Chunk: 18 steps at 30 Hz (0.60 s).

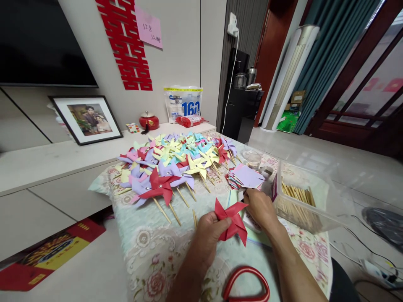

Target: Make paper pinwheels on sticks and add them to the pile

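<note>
A red paper pinwheel (233, 222) is pinched at its left side between the thumb and fingers of my left hand (208, 235). My right hand (260, 206) reaches past it, fingers curled down beside a stack of cut paper squares (247, 176) with a lilac sheet on top. A small whitish piece (241, 196) shows at its fingertips; what they grip is hidden. Partly under my right wrist lies a white box-like item (251, 222). Finished pinwheels (170, 153) on wooden sticks, in several colours, cover the far left of the table.
Right of my hand stands a clear plastic box (315, 214) of wooden sticks (297, 197). A red scissor-like handle (247, 283) lies at the near edge. Behind the flowered tablecloth (157, 256) runs a white cabinet (63, 157) with a framed photo (90, 119).
</note>
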Each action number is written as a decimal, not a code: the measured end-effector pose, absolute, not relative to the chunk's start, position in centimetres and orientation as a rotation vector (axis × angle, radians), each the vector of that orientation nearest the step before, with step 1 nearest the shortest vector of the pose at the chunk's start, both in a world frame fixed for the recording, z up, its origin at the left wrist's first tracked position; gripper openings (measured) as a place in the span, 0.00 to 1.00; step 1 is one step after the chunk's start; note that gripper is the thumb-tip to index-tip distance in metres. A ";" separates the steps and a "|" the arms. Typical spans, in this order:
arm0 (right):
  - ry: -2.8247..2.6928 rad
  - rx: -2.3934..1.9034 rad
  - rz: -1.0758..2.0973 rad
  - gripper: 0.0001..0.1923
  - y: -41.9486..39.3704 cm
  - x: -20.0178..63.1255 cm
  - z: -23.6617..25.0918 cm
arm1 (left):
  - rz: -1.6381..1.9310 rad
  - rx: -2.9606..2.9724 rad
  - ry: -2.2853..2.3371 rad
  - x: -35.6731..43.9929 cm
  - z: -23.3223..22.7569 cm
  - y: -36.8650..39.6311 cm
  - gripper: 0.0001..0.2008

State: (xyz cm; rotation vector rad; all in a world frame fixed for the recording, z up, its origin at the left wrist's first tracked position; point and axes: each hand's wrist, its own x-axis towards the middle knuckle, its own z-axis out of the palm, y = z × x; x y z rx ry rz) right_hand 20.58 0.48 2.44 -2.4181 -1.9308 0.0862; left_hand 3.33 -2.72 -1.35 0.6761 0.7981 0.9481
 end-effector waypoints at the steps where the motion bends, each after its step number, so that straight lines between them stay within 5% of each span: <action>1: -1.915 -2.422 0.084 0.16 0.5 20.6 2.4 | 0.953 0.677 0.798 3.3 -1.3 -2.7 0.18; 18: -1.653 -2.256 0.085 0.14 -0.1 21.0 3.0 | 1.079 0.530 0.842 3.0 0.3 -2.6 0.20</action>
